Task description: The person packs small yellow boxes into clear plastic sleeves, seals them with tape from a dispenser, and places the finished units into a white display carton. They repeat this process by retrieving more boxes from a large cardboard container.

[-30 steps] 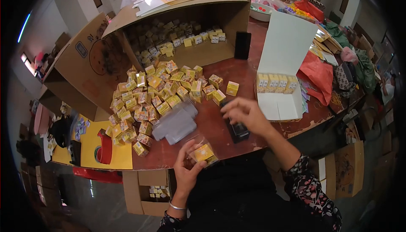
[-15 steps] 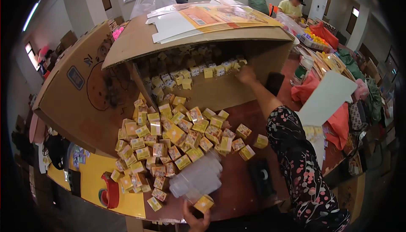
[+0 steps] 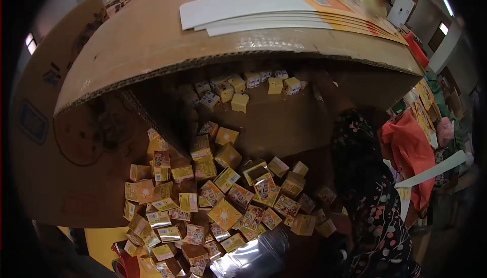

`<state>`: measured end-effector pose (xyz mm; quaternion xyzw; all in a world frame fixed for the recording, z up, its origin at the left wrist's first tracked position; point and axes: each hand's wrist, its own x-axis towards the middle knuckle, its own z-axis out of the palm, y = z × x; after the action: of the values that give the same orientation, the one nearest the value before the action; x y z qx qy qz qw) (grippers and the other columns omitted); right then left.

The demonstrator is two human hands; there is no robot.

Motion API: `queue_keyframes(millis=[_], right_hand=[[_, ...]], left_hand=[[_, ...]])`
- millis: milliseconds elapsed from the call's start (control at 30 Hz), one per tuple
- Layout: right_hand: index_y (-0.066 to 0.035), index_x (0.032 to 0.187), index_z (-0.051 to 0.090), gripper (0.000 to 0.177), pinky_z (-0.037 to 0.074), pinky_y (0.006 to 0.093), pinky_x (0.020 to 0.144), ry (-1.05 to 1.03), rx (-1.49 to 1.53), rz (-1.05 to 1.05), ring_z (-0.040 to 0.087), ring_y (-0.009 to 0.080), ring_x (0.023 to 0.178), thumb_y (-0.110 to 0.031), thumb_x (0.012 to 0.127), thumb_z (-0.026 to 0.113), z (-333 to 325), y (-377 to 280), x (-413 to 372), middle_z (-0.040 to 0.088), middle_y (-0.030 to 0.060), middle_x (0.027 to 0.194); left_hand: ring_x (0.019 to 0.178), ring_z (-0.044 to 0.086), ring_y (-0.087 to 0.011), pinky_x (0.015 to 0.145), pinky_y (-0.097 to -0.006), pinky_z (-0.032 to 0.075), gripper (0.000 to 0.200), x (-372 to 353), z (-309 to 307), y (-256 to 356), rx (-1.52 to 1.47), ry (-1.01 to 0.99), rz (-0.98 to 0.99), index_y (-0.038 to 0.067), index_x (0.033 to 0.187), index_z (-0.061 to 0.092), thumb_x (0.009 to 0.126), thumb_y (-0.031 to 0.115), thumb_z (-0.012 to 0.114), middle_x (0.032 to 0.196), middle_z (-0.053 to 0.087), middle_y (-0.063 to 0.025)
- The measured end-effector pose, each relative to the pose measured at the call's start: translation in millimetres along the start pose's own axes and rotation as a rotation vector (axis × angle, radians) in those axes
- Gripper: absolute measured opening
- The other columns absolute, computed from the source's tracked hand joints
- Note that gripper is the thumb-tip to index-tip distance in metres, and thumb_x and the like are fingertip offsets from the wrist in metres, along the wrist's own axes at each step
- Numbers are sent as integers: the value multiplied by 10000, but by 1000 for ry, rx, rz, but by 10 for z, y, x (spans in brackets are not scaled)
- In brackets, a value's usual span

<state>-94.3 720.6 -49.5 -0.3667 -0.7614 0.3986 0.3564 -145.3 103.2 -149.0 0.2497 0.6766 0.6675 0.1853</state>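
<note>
A large cardboard box (image 3: 243,42) lies on its side with its opening facing me. My right arm, in a dark flowered sleeve (image 3: 373,192), reaches into its right side; my right hand (image 3: 324,88) is dark and blurred there, so its fingers cannot be made out. Small pale yellow pieces (image 3: 240,102) stand in a loose row inside the box. Many small yellow printed boxes (image 3: 224,214) are heaped before the opening. A clear plastic tray (image 3: 251,257) lies at the heap's lower edge. My left hand is out of view.
Flat printed cardboard sheets (image 3: 264,14) lie on top of the large box. Its side flap (image 3: 76,176) spreads out at the left. Red bags (image 3: 408,146) and a white board (image 3: 431,170) are at the right. Behind, a person in yellow (image 3: 374,4) is partly visible.
The view has moved closer to the box opening and lower. My right arm reaches deeper inside. My left hand, earlier beside a yellow box at the bottom edge, has left the view.
</note>
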Motion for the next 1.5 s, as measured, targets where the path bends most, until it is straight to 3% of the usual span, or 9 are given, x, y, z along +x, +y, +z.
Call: queue_keyframes(millis=[67,200,300,433,600,900,1333,1400,1500], right_hand=[[-128,1507,519,780,332,481,1191,-327,-865,304,420,367,1451,-515,845,661,51,-228,48,498,184,1541],[-104,1507,513,733,351,419,1189,-577,-1305,143,444,328,1443,-603,971,527,152,-628,-594,482,193,1554],[-102,1506,509,703,350,408,1191,-796,-1221,185,442,322,1439,-586,995,508,-4,-1052,-686,479,195,1552],[-141,1516,499,833,360,473,1181,-664,-924,62,439,349,1443,-689,901,614,308,-1718,-3,486,162,1555],[-130,1486,523,837,376,470,1160,-120,-823,-35,468,344,1408,-722,897,587,378,-1007,881,518,166,1512],[-111,1431,568,861,404,463,1123,-35,-646,-76,519,333,1346,-781,891,538,425,-558,1070,576,172,1436],[-86,1311,686,876,471,450,1028,-1109,-994,143,565,322,1301,-832,902,476,384,-1499,-379,638,195,1356],[-116,1436,567,785,442,422,1081,-857,-778,344,564,316,1291,-738,967,475,273,-1792,-346,596,161,1417],[-107,1523,456,719,450,409,1097,-486,-757,193,569,313,1280,-632,1032,446,60,-1424,-148,549,140,1472]], left_hand=[[994,590,-272,918,-415,488,920,0,-25,13,-33,-4,-12,-80,1498,316,819,288,817,1131,596,-175],[993,587,-269,919,-413,487,919,-32,-83,24,-97,-11,-13,-79,1498,316,820,290,815,1130,594,-173],[992,585,-267,920,-412,485,918,-53,-86,50,-142,-18,-33,-79,1498,316,821,292,813,1129,593,-172],[991,582,-265,920,-411,484,917,-24,-27,85,-181,-36,-49,-78,1498,315,822,294,811,1128,592,-170],[989,579,-261,921,-409,482,916,-42,242,110,-206,-26,-67,-77,1499,315,824,296,809,1127,590,-167],[987,573,-255,923,-405,479,913,342,288,-44,-148,19,-111,-75,1500,314,827,301,804,1124,586,-162],[983,564,-246,926,-400,474,910,362,75,-26,-183,8,-65,-72,1501,312,832,307,798,1120,581,-155],[982,562,-244,926,-399,473,909,378,69,-46,-171,10,-74,-71,1501,312,832,308,797,1119,581,-154],[981,560,-242,927,-398,472,908,402,84,-60,-157,15,-77,-70,1501,311,833,310,795,1119,579,-153]])
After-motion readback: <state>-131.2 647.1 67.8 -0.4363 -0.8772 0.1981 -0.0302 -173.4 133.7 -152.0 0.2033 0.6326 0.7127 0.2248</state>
